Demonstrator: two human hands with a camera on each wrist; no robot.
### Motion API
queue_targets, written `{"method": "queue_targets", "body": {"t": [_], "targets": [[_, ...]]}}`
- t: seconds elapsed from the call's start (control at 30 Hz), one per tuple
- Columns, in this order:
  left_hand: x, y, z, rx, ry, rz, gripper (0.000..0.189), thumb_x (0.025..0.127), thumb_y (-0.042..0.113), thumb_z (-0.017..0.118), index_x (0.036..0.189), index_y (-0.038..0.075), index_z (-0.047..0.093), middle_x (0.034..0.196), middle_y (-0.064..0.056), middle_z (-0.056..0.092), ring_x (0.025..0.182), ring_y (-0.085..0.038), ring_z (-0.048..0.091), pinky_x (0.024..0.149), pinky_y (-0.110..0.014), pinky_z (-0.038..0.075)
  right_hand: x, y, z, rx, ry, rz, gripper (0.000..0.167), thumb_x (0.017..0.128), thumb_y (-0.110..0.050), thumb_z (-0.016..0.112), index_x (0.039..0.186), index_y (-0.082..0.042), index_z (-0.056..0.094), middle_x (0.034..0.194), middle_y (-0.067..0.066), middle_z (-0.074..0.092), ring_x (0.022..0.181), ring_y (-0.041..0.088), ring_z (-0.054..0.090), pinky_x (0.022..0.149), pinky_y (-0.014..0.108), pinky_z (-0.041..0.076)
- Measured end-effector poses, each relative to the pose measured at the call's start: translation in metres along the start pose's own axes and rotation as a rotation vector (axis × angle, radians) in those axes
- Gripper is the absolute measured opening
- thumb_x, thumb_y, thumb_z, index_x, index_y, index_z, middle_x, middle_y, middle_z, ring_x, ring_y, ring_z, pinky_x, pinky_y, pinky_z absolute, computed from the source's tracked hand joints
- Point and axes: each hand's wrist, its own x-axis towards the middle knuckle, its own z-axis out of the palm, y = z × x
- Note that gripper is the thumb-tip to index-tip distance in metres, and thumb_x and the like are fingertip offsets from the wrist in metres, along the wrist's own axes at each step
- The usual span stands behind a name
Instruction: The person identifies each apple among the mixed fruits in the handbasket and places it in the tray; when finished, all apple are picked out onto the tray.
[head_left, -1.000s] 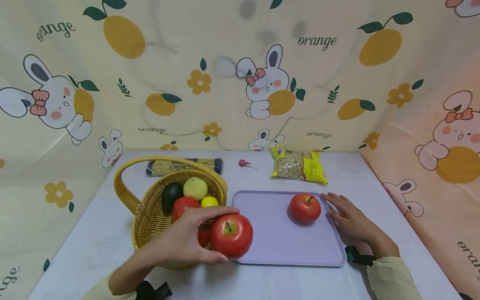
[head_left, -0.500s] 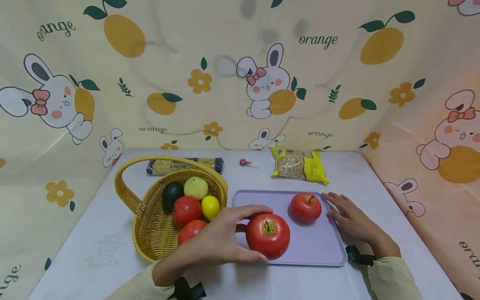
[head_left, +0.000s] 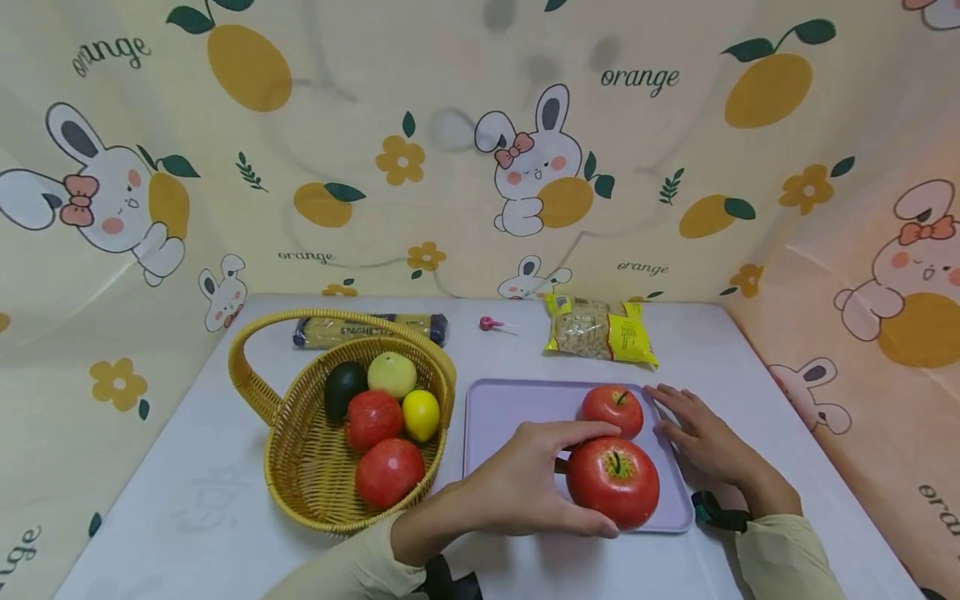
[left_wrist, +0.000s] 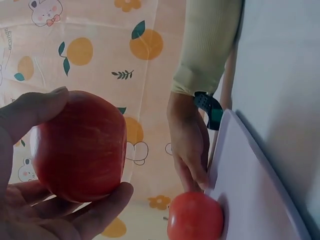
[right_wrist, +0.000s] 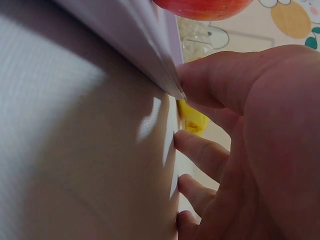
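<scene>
My left hand [head_left: 517,479] holds a red apple [head_left: 613,483] between thumb and fingers, above the front right part of the lilac tray [head_left: 517,404]. The left wrist view shows this apple [left_wrist: 82,147] in the curled hand, apart from the tray. A second red apple [head_left: 611,408] sits on the tray near its back right corner, partly covered by the left fingers in the head view. My right hand [head_left: 705,446] rests at the tray's right edge. In the right wrist view its thumb [right_wrist: 210,77] touches the rim, while the other fingertips rest on the table.
Left of the tray, a wicker basket [head_left: 300,475] holds two red fruits [head_left: 390,472], a yellow lemon [head_left: 422,415], a pale green fruit [head_left: 392,375] and a dark oval fruit [head_left: 345,390]. Behind lie a spaghetti pack [head_left: 330,332], a lollipop [head_left: 489,323] and a yellow bag [head_left: 600,331].
My left hand has carried the apple rightward, from beside the basket to over the tray's right part. The fruits in the basket are now uncovered. My right hand has stayed in place.
</scene>
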Motion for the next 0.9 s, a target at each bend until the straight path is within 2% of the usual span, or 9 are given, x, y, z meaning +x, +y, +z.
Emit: {"method": "queue_targets", "body": {"t": [0.27, 0.33, 0.43, 0.5, 0.7, 0.9], "targets": [[0.031, 0.005, 0.007, 0.138, -0.03, -0.039, 0.079, 0.088, 0.035, 0.093, 0.157, 0.02, 0.058, 0.142, 0.007, 0.069, 0.12, 0.005, 0.058, 0.09, -0.009, 0.055, 0.002, -0.002, -0.002, -0.005, -0.009, 0.015, 0.073, 0.11, -0.038, 0.064, 0.173, -0.016, 0.033, 0.175, 0.032, 0.026, 0.157, 0.068, 0.012, 0.107, 0.092, 0.028], [0.038, 0.006, 0.008, 0.153, -0.029, -0.034, 0.079, 0.088, 0.034, 0.093, 0.157, 0.019, 0.058, 0.141, 0.006, 0.069, 0.12, 0.004, 0.058, 0.089, -0.008, 0.055, 0.003, -0.002, -0.003, 0.001, -0.011, 0.021, 0.078, 0.107, -0.038, 0.07, 0.173, -0.017, 0.033, 0.176, 0.031, 0.025, 0.158, 0.068, 0.011, 0.106, 0.092, 0.031], [0.047, 0.005, 0.01, 0.168, -0.022, -0.017, 0.079, 0.088, 0.034, 0.093, 0.157, 0.017, 0.058, 0.141, 0.005, 0.07, 0.12, 0.004, 0.059, 0.088, -0.007, 0.054, 0.004, -0.001, -0.004, 0.013, -0.014, 0.02, 0.096, 0.095, -0.038, 0.084, 0.173, -0.018, 0.032, 0.176, 0.031, 0.024, 0.158, 0.068, 0.01, 0.104, 0.092, 0.035], [0.05, 0.002, 0.012, 0.169, -0.022, -0.023, 0.079, 0.087, 0.033, 0.094, 0.156, 0.017, 0.058, 0.141, 0.006, 0.07, 0.12, 0.004, 0.058, 0.088, -0.007, 0.054, 0.004, -0.001, -0.003, 0.017, -0.019, 0.02, 0.1, 0.092, -0.04, 0.087, 0.174, -0.019, 0.031, 0.176, 0.03, 0.024, 0.158, 0.067, 0.009, 0.103, 0.092, 0.036], [0.054, -0.014, 0.023, 0.165, -0.015, -0.103, 0.079, 0.085, 0.035, 0.096, 0.154, 0.021, 0.061, 0.139, 0.009, 0.069, 0.122, 0.003, 0.054, 0.085, -0.009, 0.054, 0.003, -0.002, -0.001, 0.011, -0.019, 0.014, 0.075, 0.109, -0.037, 0.067, 0.172, -0.015, 0.034, 0.175, 0.032, 0.026, 0.157, 0.069, 0.012, 0.105, 0.092, 0.035], [0.059, -0.029, 0.034, 0.216, -0.008, -0.146, 0.079, 0.084, 0.037, 0.097, 0.153, 0.023, 0.061, 0.139, 0.01, 0.068, 0.122, 0.002, 0.054, 0.086, -0.01, 0.054, 0.001, -0.001, 0.0, -0.017, 0.003, -0.016, 0.073, 0.109, -0.035, 0.067, 0.171, -0.013, 0.036, 0.174, 0.032, 0.029, 0.155, 0.069, 0.016, 0.106, 0.091, 0.034]]}}
